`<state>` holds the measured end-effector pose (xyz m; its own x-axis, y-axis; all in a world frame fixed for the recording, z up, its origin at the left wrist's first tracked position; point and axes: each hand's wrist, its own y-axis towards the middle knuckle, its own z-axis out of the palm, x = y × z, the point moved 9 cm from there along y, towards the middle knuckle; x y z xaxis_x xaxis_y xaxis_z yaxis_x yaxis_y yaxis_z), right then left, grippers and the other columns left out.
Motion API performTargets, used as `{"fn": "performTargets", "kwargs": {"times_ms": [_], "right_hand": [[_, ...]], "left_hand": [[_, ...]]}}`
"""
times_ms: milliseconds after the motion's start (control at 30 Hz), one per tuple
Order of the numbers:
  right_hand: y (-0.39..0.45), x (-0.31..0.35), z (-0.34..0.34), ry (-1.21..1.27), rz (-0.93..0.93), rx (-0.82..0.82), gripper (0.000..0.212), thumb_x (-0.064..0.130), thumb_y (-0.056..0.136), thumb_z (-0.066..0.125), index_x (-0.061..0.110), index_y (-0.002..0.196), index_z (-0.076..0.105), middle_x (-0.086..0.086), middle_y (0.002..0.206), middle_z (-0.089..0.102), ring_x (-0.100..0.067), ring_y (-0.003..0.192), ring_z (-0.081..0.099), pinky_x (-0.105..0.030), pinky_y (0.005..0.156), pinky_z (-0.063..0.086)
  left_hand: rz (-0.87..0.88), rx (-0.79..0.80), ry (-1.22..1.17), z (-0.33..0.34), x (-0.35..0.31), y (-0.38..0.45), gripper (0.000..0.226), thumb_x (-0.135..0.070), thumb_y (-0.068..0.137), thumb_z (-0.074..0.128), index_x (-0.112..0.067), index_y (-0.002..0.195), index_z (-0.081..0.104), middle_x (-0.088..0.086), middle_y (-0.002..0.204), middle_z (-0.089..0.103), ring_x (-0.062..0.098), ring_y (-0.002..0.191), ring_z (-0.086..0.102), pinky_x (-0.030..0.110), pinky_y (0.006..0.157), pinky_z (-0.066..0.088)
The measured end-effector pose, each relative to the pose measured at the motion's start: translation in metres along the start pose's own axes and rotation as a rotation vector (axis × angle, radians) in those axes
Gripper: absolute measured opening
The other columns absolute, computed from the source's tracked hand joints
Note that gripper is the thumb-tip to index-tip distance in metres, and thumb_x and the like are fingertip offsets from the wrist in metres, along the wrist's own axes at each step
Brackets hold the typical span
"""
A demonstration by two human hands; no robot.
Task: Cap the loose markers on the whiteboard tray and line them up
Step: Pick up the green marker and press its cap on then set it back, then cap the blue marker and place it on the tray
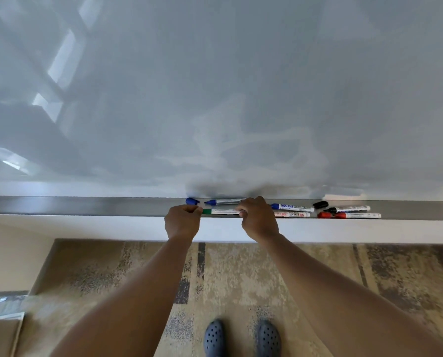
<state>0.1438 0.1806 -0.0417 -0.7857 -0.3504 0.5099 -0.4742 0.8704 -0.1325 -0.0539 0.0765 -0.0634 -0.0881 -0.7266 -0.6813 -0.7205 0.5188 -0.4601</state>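
A green marker [221,211] lies along the front of the metal tray [86,206]. My right hand [257,219] grips its white barrel. My left hand [183,221] is closed over its green end; the cap is hidden by my fingers. Behind it lie an uncapped blue marker [224,201] and a loose blue cap [192,201]. To the right are a capped blue marker [291,207], a red-printed marker [292,214], a loose black cap [320,204], an uncapped black marker [348,209], a loose red cap [324,215] and an uncapped red marker [358,215].
The smudged whiteboard [215,99] rises behind the tray. Below the tray's white front edge is a patterned rug [241,279] with my two dark shoes [241,337] on it. A book or paper lies at the bottom left.
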Motion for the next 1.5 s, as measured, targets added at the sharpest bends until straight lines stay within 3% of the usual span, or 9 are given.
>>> {"fn": "performTargets", "kwargs": {"times_ms": [267, 467, 667, 833, 900, 1000, 1067, 1267, 1500], "right_hand": [[0.002, -0.002, 0.01, -0.071, -0.016, 0.016, 0.017, 0.005, 0.085, 0.055, 0.013, 0.089, 0.07, 0.002, 0.098, 0.069, -0.024, 0.101, 0.051, -0.032, 0.08, 0.039], [0.004, 0.007, 0.003, -0.108, -0.089, -0.075, 0.016, 0.009, 0.088, 0.053, 0.01, 0.092, 0.069, -0.002, 0.101, 0.066, -0.027, 0.097, 0.054, -0.034, 0.076, 0.047], [0.011, 0.028, 0.002, -0.181, -0.184, -0.111, 0.023, 0.002, 0.085, 0.052, 0.012, 0.098, 0.068, -0.001, 0.103, 0.071, -0.025, 0.088, 0.063, -0.031, 0.074, 0.047], [0.019, 0.039, 0.012, -0.294, -0.181, -0.028, 0.027, -0.004, 0.078, 0.048, 0.013, 0.09, 0.065, -0.002, 0.087, 0.07, -0.025, 0.078, 0.057, -0.028, 0.065, 0.031], [0.021, 0.042, 0.016, -0.32, -0.191, -0.014, 0.029, -0.005, 0.079, 0.046, 0.012, 0.093, 0.066, -0.004, 0.088, 0.07, -0.027, 0.08, 0.058, -0.028, 0.065, 0.031], [0.023, 0.044, 0.019, -0.35, -0.182, -0.005, 0.028, -0.003, 0.083, 0.045, 0.01, 0.097, 0.067, -0.005, 0.09, 0.07, -0.025, 0.083, 0.059, -0.028, 0.064, 0.034], [0.026, 0.044, 0.02, -0.367, -0.168, 0.007, 0.031, -0.003, 0.084, 0.045, 0.01, 0.099, 0.068, -0.006, 0.09, 0.07, -0.025, 0.084, 0.061, -0.029, 0.065, 0.036], [0.032, 0.045, 0.022, -0.41, -0.161, 0.049, 0.029, -0.001, 0.084, 0.048, 0.011, 0.099, 0.07, -0.006, 0.089, 0.071, -0.026, 0.083, 0.065, -0.029, 0.069, 0.044], [0.029, 0.048, 0.015, -0.377, -0.206, -0.004, 0.029, -0.002, 0.084, 0.046, 0.009, 0.1, 0.068, -0.007, 0.093, 0.07, -0.027, 0.086, 0.064, -0.031, 0.072, 0.046]], "left_hand": [[0.002, 0.007, 0.135, 0.009, 0.002, 0.009, 0.017, -0.025, 0.084, 0.069, -0.024, 0.099, 0.078, -0.001, 0.088, 0.076, 0.018, 0.078, 0.067, 0.023, 0.07, 0.048], [-0.06, -0.062, 0.11, 0.005, 0.008, 0.016, 0.016, -0.036, 0.084, 0.067, -0.026, 0.092, 0.074, -0.003, 0.079, 0.069, 0.02, 0.074, 0.063, 0.027, 0.069, 0.048], [-0.127, -0.136, -0.028, -0.002, 0.013, 0.022, 0.046, -0.049, 0.078, 0.068, -0.022, 0.114, 0.061, -0.001, 0.104, 0.068, 0.018, 0.079, 0.062, 0.03, 0.07, 0.049], [-0.129, -0.124, 0.003, 0.001, 0.014, 0.03, 0.058, -0.057, 0.077, 0.067, -0.018, 0.12, 0.064, 0.001, 0.11, 0.069, 0.019, 0.08, 0.06, 0.028, 0.07, 0.044], [-0.131, -0.123, 0.007, 0.003, 0.014, 0.031, 0.053, -0.059, 0.075, 0.068, -0.02, 0.112, 0.068, -0.001, 0.102, 0.071, 0.018, 0.074, 0.06, 0.027, 0.067, 0.043], [-0.129, -0.129, -0.028, 0.006, 0.012, 0.03, 0.033, -0.055, 0.074, 0.07, -0.023, 0.066, 0.064, -0.007, 0.068, 0.067, 0.012, 0.057, 0.058, 0.024, 0.055, 0.043], [-0.119, -0.128, -0.032, 0.006, 0.01, 0.03, 0.037, -0.053, 0.075, 0.07, -0.026, 0.054, 0.057, -0.01, 0.058, 0.062, 0.01, 0.054, 0.057, 0.022, 0.052, 0.042], [-0.138, -0.122, -0.061, 0.005, 0.011, 0.033, 0.018, -0.042, 0.07, 0.07, -0.031, 0.083, 0.066, -0.013, 0.07, 0.063, 0.008, 0.062, 0.058, 0.023, 0.06, 0.044], [-0.208, -0.09, -0.165, 0.007, 0.017, 0.033, 0.014, -0.027, 0.063, 0.066, -0.025, 0.076, 0.073, -0.004, 0.068, 0.069, 0.017, 0.06, 0.061, 0.022, 0.056, 0.048]]}}
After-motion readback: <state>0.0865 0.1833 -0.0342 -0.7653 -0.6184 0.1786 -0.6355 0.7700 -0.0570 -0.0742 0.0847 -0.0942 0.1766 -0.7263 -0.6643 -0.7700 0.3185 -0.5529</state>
